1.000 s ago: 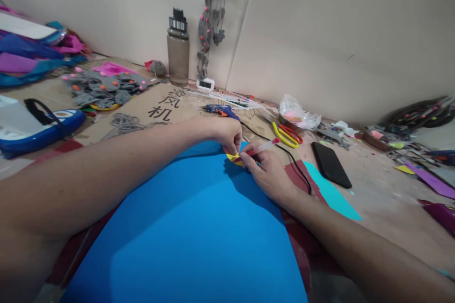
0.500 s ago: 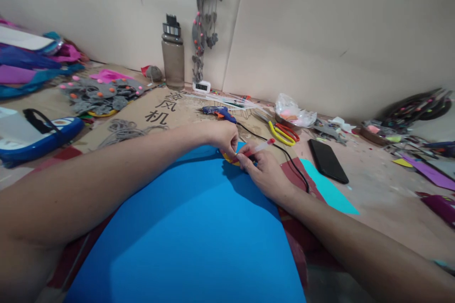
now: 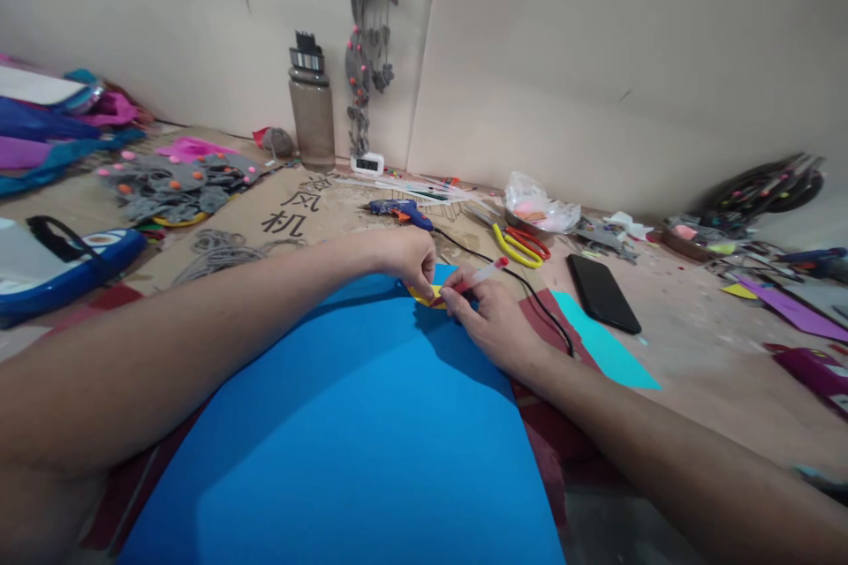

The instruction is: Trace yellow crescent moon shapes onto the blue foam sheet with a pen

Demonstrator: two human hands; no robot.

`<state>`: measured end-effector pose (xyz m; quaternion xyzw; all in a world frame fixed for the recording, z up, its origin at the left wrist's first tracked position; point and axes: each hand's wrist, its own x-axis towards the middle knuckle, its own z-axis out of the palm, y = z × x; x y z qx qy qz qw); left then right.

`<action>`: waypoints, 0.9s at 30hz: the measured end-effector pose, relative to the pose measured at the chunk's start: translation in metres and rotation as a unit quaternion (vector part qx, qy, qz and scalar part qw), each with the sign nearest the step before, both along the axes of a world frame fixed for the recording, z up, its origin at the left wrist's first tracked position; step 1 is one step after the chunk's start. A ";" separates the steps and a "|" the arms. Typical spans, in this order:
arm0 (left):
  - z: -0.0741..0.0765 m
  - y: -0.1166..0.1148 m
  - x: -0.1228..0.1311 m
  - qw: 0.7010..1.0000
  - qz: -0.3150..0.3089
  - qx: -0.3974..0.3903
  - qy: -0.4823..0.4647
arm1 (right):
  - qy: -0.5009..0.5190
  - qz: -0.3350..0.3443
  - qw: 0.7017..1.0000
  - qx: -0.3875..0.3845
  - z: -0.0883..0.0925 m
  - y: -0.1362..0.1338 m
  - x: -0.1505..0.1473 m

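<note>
A large blue sheet (image 3: pixel 371 424) stretches from the table edge toward me. At its far end lies a small yellow piece (image 3: pixel 419 293), probably paper, mostly covered by my fingers. My left hand (image 3: pixel 412 256) is closed, its fingertips pinching or pressing the yellow piece from the left. My right hand (image 3: pixel 494 318) is closed around a pen with a clear barrel and red end (image 3: pixel 487 272). The pen's tip points down and left at the yellow piece, close to my left fingertips. Exactly where the tip touches is hidden.
Beyond my hands lie a blue glue gun (image 3: pixel 401 212) with its black cord, and yellow- and red-handled scissors (image 3: pixel 520 245). A black phone (image 3: pixel 602 293) and turquoise paper (image 3: pixel 606 344) are to the right. A water bottle (image 3: pixel 313 119) stands by the wall, right of grey felt pieces (image 3: pixel 176 185).
The view has shifted slightly, so the background sits a little further left. My left fingers have lifted or shifted slightly, showing more yellow. The pen stays in my right hand.
</note>
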<state>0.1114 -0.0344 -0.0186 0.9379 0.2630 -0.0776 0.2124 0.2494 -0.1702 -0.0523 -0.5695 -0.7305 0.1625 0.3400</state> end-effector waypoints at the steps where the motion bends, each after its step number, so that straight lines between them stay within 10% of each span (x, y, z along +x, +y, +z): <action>1: 0.000 0.000 0.000 1.000 0.001 -0.001 -0.001 | 0.001 -0.002 1.000 -0.002 0.000 -0.001 0.001; 22: -0.003 -0.006 0.001 0.999 -0.009 0.046 0.005 | -0.011 -0.033 0.999 -0.023 0.001 -0.006 0.010; 27: -0.010 -0.007 -0.003 0.986 -0.112 0.095 -0.075 | -0.009 -0.027 1.000 -0.007 0.000 -0.005 0.011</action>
